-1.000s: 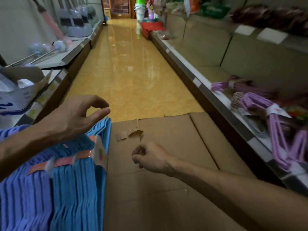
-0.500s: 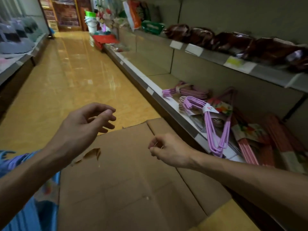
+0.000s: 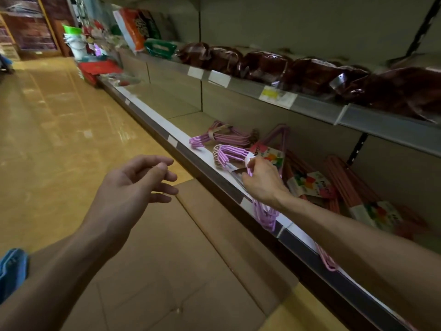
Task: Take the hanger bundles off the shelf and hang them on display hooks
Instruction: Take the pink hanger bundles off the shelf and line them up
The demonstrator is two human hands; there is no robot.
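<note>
The head view looks down along a low shelf that runs beside a glossy yellow floor. On that shelf lie hanger bundles, and the right hand is on the nearest lilac bundle, its fingers curled round the bundle just below the white paper band, gripping it near the hook ends; the lower part of this bundle hangs over the shelf's front edge below the wrist. A second lilac bundle lies on the shelf just beyond the held one, farther along the aisle, its hooks pointing toward the edge. Deeper on the shelf, behind the right forearm, lie at least two pink bundles with colourful printed sleeves; their exact number cannot be told, since they overlap in shadow. The left hand hovers out from the shelf over a flattened cardboard box, holding nothing, its fingers loosely spread and slightly bent. A bit of blue hangers shows at the view's left edge, on the far side of the cardboard from the shelf. Above the low shelf runs an upper shelf carrying a row of dark maroon packs, about five, and three price labels on its front strip.
</note>
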